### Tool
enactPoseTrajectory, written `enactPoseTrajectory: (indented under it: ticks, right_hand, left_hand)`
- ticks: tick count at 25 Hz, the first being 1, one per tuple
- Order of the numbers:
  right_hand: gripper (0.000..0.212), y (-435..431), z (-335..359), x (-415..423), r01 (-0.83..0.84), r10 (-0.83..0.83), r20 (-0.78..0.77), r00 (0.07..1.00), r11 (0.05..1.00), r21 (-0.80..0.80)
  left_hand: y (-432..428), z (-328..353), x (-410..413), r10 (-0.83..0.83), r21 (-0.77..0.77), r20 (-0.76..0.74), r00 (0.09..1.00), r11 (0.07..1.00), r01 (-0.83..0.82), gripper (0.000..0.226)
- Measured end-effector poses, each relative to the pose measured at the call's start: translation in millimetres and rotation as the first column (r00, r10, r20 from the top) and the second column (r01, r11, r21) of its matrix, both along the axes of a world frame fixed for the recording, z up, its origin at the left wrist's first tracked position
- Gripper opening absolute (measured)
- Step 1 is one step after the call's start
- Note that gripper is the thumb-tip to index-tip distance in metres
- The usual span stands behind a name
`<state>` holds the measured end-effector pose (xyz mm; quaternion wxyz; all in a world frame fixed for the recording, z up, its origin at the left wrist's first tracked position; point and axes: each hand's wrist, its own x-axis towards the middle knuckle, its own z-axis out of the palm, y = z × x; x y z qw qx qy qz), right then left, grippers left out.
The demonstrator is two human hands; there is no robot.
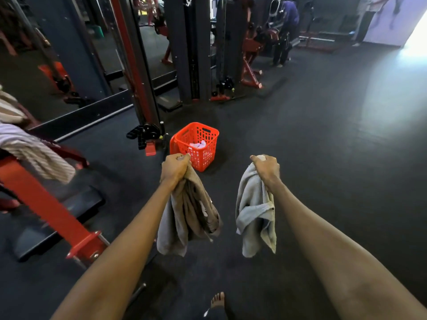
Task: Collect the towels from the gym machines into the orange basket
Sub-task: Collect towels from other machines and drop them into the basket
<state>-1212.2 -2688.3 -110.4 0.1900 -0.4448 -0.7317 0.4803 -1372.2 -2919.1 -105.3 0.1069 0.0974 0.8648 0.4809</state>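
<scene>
Carrying two towels toward the basket.
The basket (204, 158) is standing on the floor ahead, already holding a pale towel (199, 144). The left hand (174, 167) is sitting nearer, almost directly in front of it, its fingers (184, 157) curling tight round the bunched top of a brown towel (191, 211) that is hanging straight down. The right hand (266, 169), further off to the right, is gripping a grey towel (255, 213) the same way. A striped towel (32, 151) is draping over a machine at far left, not yet collected.
</scene>
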Motion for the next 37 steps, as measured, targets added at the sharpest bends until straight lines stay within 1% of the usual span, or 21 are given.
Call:
enactPoseTrajectory:
  ticks: [2,5,11,13,18,20,25,29,34,37]
  right_hand:
    - [0.023,28,7,-42,-0.007,0.007,-0.013,1.0,1.0,-0.018]
    - [0.022,79,15,-115,0.008,-0.009,-0.034,0.999,0.999,-0.034]
    - [0.025,165,-9,-265,-0.034,0.031,-0.05,0.998,0.996,-0.079]
    - [0.027,194,-22,-322,-0.055,0.048,-0.07,0.996,0.993,-0.108]
    - [0.026,255,-32,-452,-0.115,0.112,-0.029,0.993,0.983,-0.146]
    - [0.028,275,-32,-501,-0.12,0.115,-0.038,0.993,0.983,-0.143]
    - [0.028,308,-50,-627,-0.16,0.157,-0.033,0.987,0.976,-0.15]
    - [0.026,332,-68,-726,-0.143,0.141,-0.026,0.99,0.978,-0.155]
    - [0.022,360,-91,-838,-0.094,0.094,-0.007,0.996,0.985,-0.147]
    - [0.026,372,-112,-887,-0.094,0.097,0.01,0.995,0.979,-0.181]
  left_hand:
    - [29,4,-44,-0.021,-0.011,0.008,1.0,1.0,0.021,0.045]
    - [76,9,-121,-0.005,-0.01,0.003,1.0,1.0,0.005,0.041]
    - [152,5,-240,0.07,-0.043,-0.031,0.997,0.997,-0.071,0.032]
    - [181,-3,-284,0.095,-0.057,-0.022,0.995,0.994,-0.096,0.029]
    - [244,-6,-390,0.146,-0.085,0.017,0.989,0.986,-0.144,0.027]
    - [261,-5,-428,0.177,-0.066,0.006,0.984,0.982,-0.176,0.028]
    - [299,-23,-534,0.257,-0.067,0.065,0.964,0.965,-0.253,0.029]
    - [337,-38,-620,0.259,-0.021,0.074,0.963,0.966,-0.258,0.026]
    - [375,-59,-716,0.267,-0.052,0.127,0.955,0.963,-0.263,0.026]
    - [393,-65,-758,0.267,-0.045,0.127,0.955,0.964,-0.263,0.027]
